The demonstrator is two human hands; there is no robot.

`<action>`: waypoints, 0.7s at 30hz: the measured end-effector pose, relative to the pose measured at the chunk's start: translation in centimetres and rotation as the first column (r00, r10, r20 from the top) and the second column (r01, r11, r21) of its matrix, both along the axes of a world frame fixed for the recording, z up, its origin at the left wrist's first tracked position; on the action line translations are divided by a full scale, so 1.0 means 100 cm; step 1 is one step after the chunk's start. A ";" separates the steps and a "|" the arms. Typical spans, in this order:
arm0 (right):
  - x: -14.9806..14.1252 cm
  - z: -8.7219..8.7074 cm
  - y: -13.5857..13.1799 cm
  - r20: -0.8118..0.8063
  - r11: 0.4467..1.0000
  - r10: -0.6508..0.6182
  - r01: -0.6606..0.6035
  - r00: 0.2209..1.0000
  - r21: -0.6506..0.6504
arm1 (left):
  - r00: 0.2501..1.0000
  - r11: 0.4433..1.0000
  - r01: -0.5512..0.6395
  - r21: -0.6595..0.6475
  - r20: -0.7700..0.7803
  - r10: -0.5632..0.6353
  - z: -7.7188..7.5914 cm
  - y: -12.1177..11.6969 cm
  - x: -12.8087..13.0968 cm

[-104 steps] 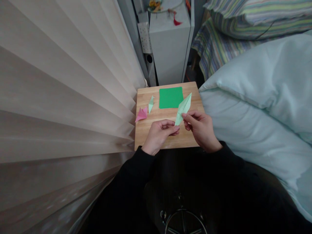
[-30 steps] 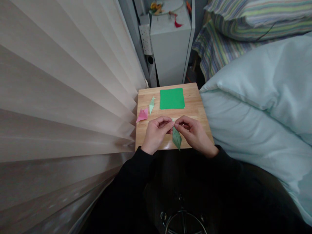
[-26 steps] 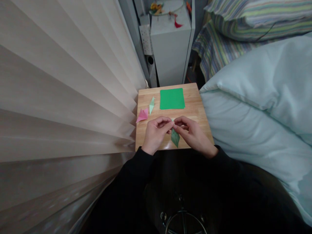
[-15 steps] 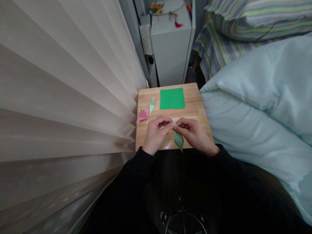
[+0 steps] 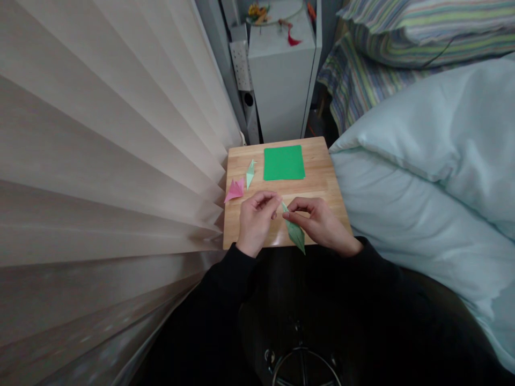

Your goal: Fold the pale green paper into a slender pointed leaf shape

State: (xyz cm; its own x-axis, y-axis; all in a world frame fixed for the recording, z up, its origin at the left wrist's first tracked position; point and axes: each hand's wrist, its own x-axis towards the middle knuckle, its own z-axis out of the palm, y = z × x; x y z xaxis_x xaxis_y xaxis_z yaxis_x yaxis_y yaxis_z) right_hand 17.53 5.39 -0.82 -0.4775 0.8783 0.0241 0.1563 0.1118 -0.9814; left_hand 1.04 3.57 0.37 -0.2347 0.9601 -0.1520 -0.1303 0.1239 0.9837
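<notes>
A narrow folded piece of light green paper hangs point-down over the near edge of a small wooden table. My right hand pinches its upper end between thumb and fingers. My left hand sits just left of the paper's top tip with fingers curled in a pinch, a small gap showing between it and the paper. Further back on the table lie a flat green paper square, a small pale green folded figure and a pink folded figure.
A pleated beige curtain fills the left side, touching the table's left edge. A pale blue duvet lies to the right, a striped pillow behind it. A white cabinet stands beyond the table. My dark-clothed lap is below.
The folded paper was held up pointing away, then turned so its long point hangs toward me. In the last half second my left fingers have come slightly off its tip.
</notes>
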 end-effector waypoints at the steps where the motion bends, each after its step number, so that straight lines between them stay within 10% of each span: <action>1: 0.000 0.000 0.000 0.042 1.000 0.008 -0.009 0.999 0.029 | 0.999 0.999 -0.036 0.009 0.036 0.036 0.001 0.002 -0.004; 6: 0.002 -0.005 0.003 0.142 0.886 -0.201 0.118 0.969 0.447 | 0.994 0.986 -0.045 -0.159 0.087 0.060 0.003 0.005 -0.018; 12: 0.010 -0.004 0.005 0.252 0.653 -0.245 -0.033 0.936 0.757 | 0.857 0.832 0.396 -0.388 0.482 -0.183 0.007 -0.002 -0.006; 17: 0.011 0.000 0.003 0.266 0.627 -0.239 -0.061 0.934 0.777 | 0.860 0.868 0.343 -0.359 0.493 -0.135 0.010 -0.004 -0.005; 21: 0.010 -0.002 0.004 0.072 0.687 -0.451 0.295 0.890 0.664 | 0.936 0.923 0.222 -0.315 0.334 -0.111 0.004 -0.003 -0.004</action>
State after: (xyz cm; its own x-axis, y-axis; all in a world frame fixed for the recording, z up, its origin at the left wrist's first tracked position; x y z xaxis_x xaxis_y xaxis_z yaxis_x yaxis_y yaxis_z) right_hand 18.49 5.84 -1.02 -0.1741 0.8054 0.5666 0.5139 0.5651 -0.6454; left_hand 0.62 3.28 0.82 0.0349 0.8561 -0.5155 -0.3637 0.4914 0.7914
